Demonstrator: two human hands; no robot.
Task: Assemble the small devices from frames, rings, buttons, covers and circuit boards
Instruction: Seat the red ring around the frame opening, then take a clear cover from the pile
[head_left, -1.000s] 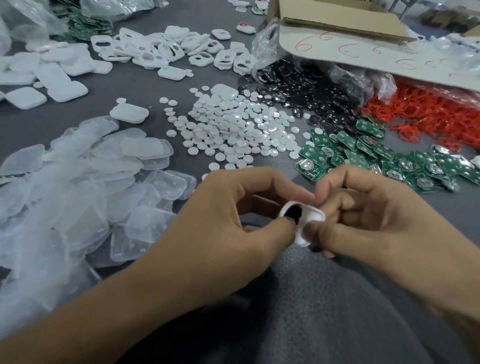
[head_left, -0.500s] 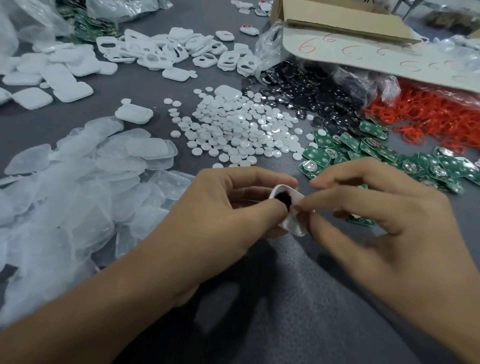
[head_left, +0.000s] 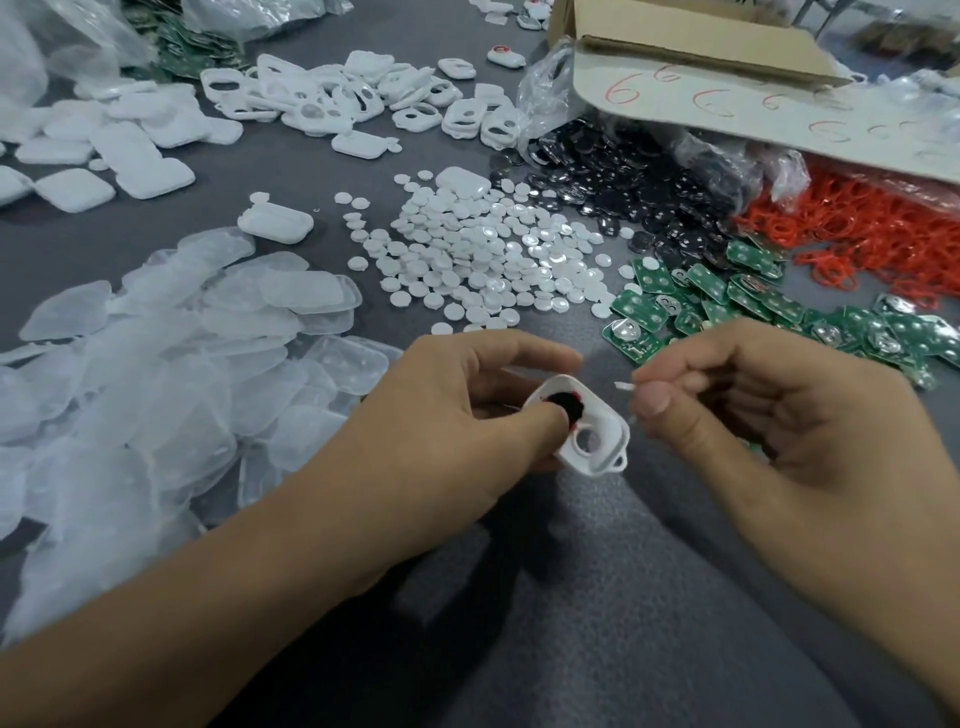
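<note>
Centre of picture: we note the left hand (head_left: 467, 421), grip clamped on a white frame (head_left: 597, 449), thumb pressing its black disc (head_left: 561, 401). Just right, the right hand (head_left: 769, 415), grip pinched on a small white piece (head_left: 623, 385), apart from the frame. Above, white buttons (head_left: 483, 254) heaped on the desk (head_left: 311, 171).

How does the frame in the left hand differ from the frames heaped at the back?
The held frame has a black button in its upper opening; the heaped frames mostly show empty openings. The held frame sits tilted in the left hand, thumb on the button; the heaped frames lie loose on the table. Both are white with rounded corners. The right hand pinches a small white piece.
</note>
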